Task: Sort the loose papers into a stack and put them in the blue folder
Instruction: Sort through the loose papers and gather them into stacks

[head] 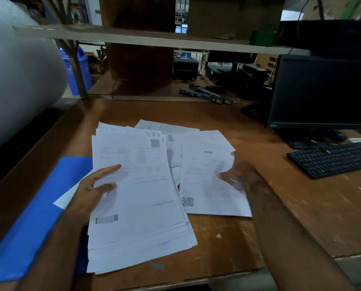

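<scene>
Loose papers (188, 148): white printed sheets, spread over the middle of the brown wooden counter (301, 206). Several overlap at the far side, fanned at different angles.

Stack (141, 206): a thick bundle of sheets at centre-left, edges roughly aligned but stepped at the bottom. Top sheet carries a barcode near its lower left and a square code at upper right. A thin green edge shows at the bottom right corner of the bundle.

Left hand (91, 187): on the left edge of the stack. Thumb lies on top of the sheet and the fingers curl under and around the edge, so it holds the bundle.

Right hand (240, 175): at the right edge of a single sheet (209, 185) with a QR code at its lower left. Fingers lie on the paper and pinch its edge; the hand is blurred, exact finger positions unclear. This sheet sits just beside the stack, its left edge tucked under or against it; cannot tell which.

Blue folder (32, 217): lies flat at the left of the counter, partly under the left forearm and the stack. One white sheet corner pokes out over it.

Right side: black monitor (322, 91), black keyboard (333, 158).
</scene>
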